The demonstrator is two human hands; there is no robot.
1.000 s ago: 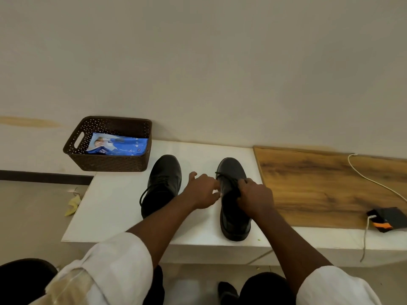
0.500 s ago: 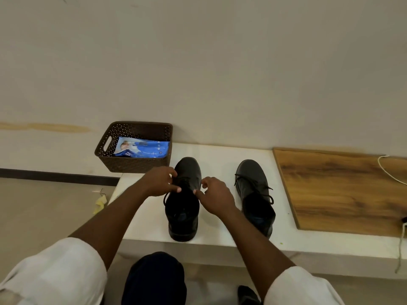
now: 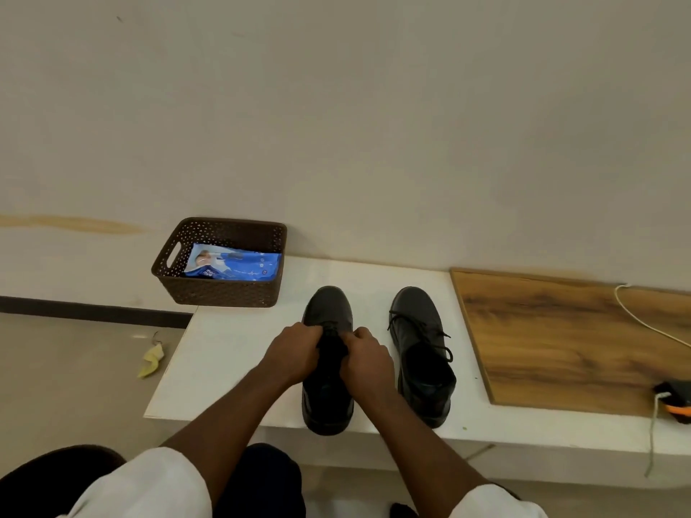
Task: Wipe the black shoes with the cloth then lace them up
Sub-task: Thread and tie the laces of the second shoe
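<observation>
Two black shoes stand side by side on a low white platform (image 3: 224, 349), toes toward the wall. My left hand (image 3: 293, 353) and my right hand (image 3: 364, 362) meet over the lacing area of the left shoe (image 3: 329, 398), fingers pinched on its laces, which they mostly hide. The right shoe (image 3: 422, 353) stands apart to the right, its laces tied in a loose bow. No cloth shows on the platform.
A brown perforated basket (image 3: 220, 289) holding a blue wipes packet (image 3: 233, 265) sits at the platform's back left. A wooden board (image 3: 568, 342) lies to the right with a white cable (image 3: 650, 327) and a black-orange device (image 3: 676, 401). A yellow scrap (image 3: 151, 362) lies on the floor.
One second ago both hands were on the right shoe's laces. They moved over to the left shoe and have now closed together on its laces.
</observation>
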